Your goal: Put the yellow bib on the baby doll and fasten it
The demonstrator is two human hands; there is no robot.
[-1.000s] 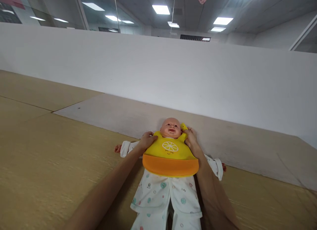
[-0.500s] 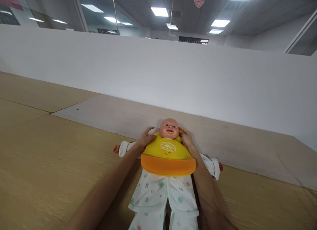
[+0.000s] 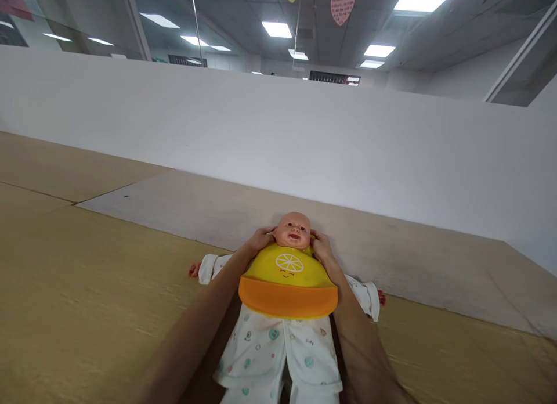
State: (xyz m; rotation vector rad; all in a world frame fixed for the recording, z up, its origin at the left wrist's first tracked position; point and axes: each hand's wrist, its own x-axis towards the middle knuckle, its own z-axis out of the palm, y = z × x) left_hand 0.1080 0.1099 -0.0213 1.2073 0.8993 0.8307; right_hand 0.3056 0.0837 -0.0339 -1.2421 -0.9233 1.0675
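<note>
A baby doll (image 3: 294, 230) lies on its back in a white patterned outfit (image 3: 311, 352), its arms spread to both sides. Over its chest is a yellow bib (image 3: 288, 264) with a white citrus slice and an orange pocket (image 3: 287, 296). My left hand (image 3: 261, 240) curls at the left of the doll's neck, closed around the bib's upper edge, its fingertips tucked behind the head. Opposite it, my right hand (image 3: 322, 247) grips the yellow neck strap beside the doll's cheek. The strap ends behind the neck are hidden.
The doll lies on a tan wooden surface (image 3: 108, 288) with a pale grey panel (image 3: 209, 204) under its upper part. Beyond rises a low white wall (image 3: 278, 137), topped by glass panes with a pink heart-shaped note (image 3: 342, 7).
My left hand has moved inward from the doll's shoulder, its fingers now behind the neck. My right fingers have shifted in slightly at the strap. The doll's head looks tilted a little, and the view has shifted.
</note>
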